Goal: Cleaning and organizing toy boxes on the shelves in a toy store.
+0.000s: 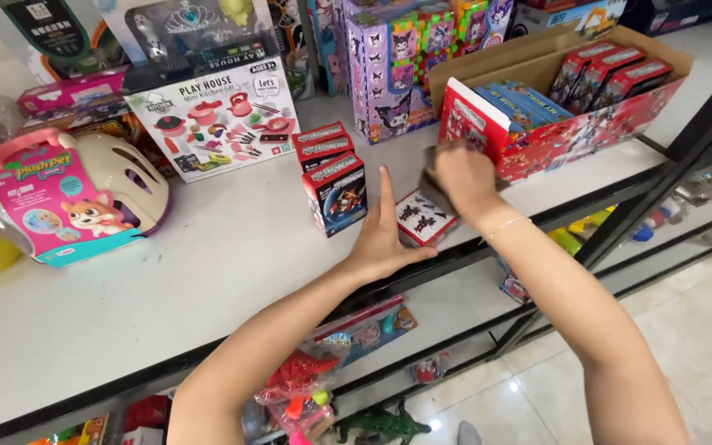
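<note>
My left hand [383, 239] lies flat on the white shelf [208, 272], fingers together and pointing away, its edge against a small red and white toy box [422, 218] lying on its side. My right hand [461, 177] is curled over the top of that box, gripping a greyish piece at its far end; motion blur hides the fingers. Just left of my left hand stands another small toy box [335, 194], with two similar red boxes [321, 144] stacked behind it.
A cardboard display tray [537, 62] with several red and blue boxes sits at the back right. A toy kitchen set box [224, 119] and a pink pet carrier toy [72, 198] stand to the left. Black shelf frame [702, 124] and lower shelves of toys lie below.
</note>
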